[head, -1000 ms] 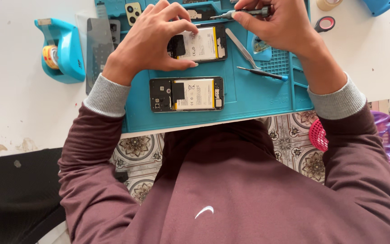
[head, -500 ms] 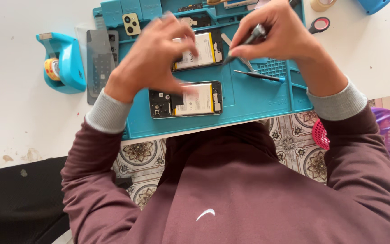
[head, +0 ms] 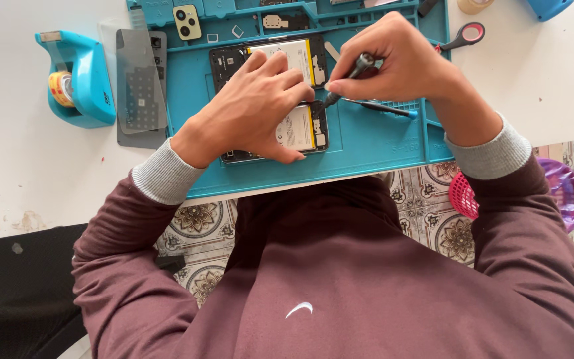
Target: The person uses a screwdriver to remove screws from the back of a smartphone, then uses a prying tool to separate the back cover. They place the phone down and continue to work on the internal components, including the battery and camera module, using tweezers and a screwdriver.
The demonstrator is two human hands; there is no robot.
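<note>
On our white surface (head: 8, 166) the blue mat (head: 380, 143) keeps parts together, our left hand (head: 247, 110) spread flat over the near phone (head: 300, 129) to steady it, our right hand (head: 393, 63) pinching a screwdriver (head: 347, 80) at its edge.

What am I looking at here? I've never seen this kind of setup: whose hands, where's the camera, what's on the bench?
There is no machine: one camera worn on a person's head looks down at their two bare hands. On the white table lies a blue work mat with two opened phones on it. The left hand presses down on the nearer opened phone. The right hand holds a small dark screwdriver, tip at that phone's edge. A second opened phone lies just beyond. A blue tape dispenser stands off the mat's left side; scissors lie to the right.
</note>
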